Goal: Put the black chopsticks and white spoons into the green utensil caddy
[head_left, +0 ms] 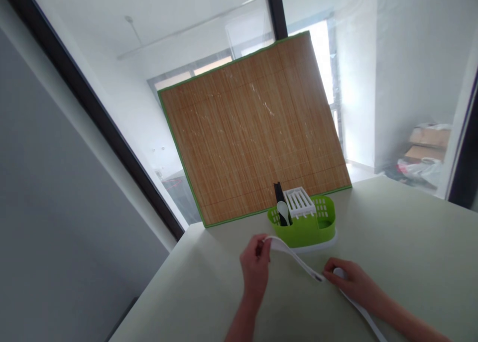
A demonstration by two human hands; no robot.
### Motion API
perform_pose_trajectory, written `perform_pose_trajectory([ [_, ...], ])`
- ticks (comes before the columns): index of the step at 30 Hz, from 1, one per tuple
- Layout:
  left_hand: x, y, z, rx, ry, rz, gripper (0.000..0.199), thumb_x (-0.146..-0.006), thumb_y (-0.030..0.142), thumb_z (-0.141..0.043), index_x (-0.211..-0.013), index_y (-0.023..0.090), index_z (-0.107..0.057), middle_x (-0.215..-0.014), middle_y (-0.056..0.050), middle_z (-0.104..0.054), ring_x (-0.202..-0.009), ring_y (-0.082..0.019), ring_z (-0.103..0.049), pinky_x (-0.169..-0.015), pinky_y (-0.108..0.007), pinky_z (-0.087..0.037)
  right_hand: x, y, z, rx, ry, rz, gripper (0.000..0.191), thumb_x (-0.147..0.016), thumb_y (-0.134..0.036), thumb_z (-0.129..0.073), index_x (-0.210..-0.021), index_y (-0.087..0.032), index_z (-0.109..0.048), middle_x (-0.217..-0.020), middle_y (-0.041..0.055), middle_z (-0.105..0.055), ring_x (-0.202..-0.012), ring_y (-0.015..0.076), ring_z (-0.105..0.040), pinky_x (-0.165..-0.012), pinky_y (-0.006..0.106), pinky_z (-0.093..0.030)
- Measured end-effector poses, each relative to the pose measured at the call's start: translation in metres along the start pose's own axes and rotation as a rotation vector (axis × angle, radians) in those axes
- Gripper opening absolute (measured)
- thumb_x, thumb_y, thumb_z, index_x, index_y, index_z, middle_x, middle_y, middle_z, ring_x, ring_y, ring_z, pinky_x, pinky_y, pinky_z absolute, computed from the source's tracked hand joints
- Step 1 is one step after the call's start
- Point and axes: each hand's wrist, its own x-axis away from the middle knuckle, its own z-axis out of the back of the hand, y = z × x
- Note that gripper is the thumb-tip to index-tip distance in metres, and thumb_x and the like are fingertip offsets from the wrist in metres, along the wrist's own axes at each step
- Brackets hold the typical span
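Note:
My left hand [257, 262] is closed on the wide end of a white ladle-like utensil [295, 256], held over the table in front of the green caddy. The utensil's dark-tipped handle slants down to the right, close to the fingertips of my right hand [345, 277]. Those fingers are pinched together; whether they touch the handle tip is unclear. A second white spoon-like utensil [360, 309] runs beneath my right hand toward the bottom edge. Behind, the green caddy [302, 232] holds a white slotted rack [299, 201], a small white spoon [283, 210] and a black utensil [278, 192].
A bamboo mat [254, 133] with green edging stands upright behind the caddy, against a glass pane. The pale table [403, 232] extends to both sides. A grey wall [74, 207] is at the left. Cardboard boxes [429, 143] and plastic bags lie beyond the glass at the right.

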Motion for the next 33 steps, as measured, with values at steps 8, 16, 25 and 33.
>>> perform_pose_trajectory([
  [8,-0.104,0.066,0.046,-0.365,0.241,-0.411,0.025,-0.086,0.040,-0.051,-0.090,0.019,-0.064,-0.070,0.000,-0.061,-0.062,-0.012,-0.055,-0.060,-0.022,-0.040,0.001,0.005,-0.003,-0.006,0.023,-0.001,0.023,-0.083,-0.039,-0.046,-0.077,-0.022,-0.060,-0.074,0.0000,-0.065,-0.070,0.0190,-0.058,-0.065,0.027,-0.044],
  [16,-0.139,0.037,-0.005,-0.807,-0.089,-0.429,0.028,-0.094,0.035,-0.039,-0.091,0.020,-0.062,-0.087,-0.005,-0.067,-0.075,-0.017,-0.059,-0.062,-0.024,-0.035,-0.001,0.009,-0.006,0.032,0.038,-0.010,0.022,-0.083,-0.036,-0.046,-0.077,-0.022,-0.061,-0.070,-0.0004,-0.064,-0.067,0.0187,-0.057,-0.063,0.027,-0.043],
  [25,-0.138,0.007,-0.033,-0.981,-0.271,-0.257,0.025,-0.092,0.036,-0.045,-0.092,0.019,-0.064,-0.085,-0.006,-0.068,-0.082,-0.020,-0.062,-0.067,-0.027,-0.039,-0.001,0.003,-0.005,0.004,0.042,0.029,0.020,-0.083,-0.034,-0.048,-0.074,-0.022,-0.061,-0.070,-0.0012,-0.065,-0.068,0.0181,-0.058,-0.064,0.026,-0.042],
  [33,-0.143,-0.003,-0.039,-0.981,-0.281,-0.208,0.024,-0.089,0.037,-0.048,-0.094,0.021,-0.066,-0.084,-0.005,-0.068,-0.083,-0.020,-0.063,-0.068,-0.027,-0.043,-0.002,0.010,-0.009,0.002,0.021,0.021,0.021,-0.084,-0.036,-0.049,-0.075,-0.021,-0.061,-0.071,-0.0004,-0.065,-0.069,0.0188,-0.059,-0.065,0.027,-0.042],
])
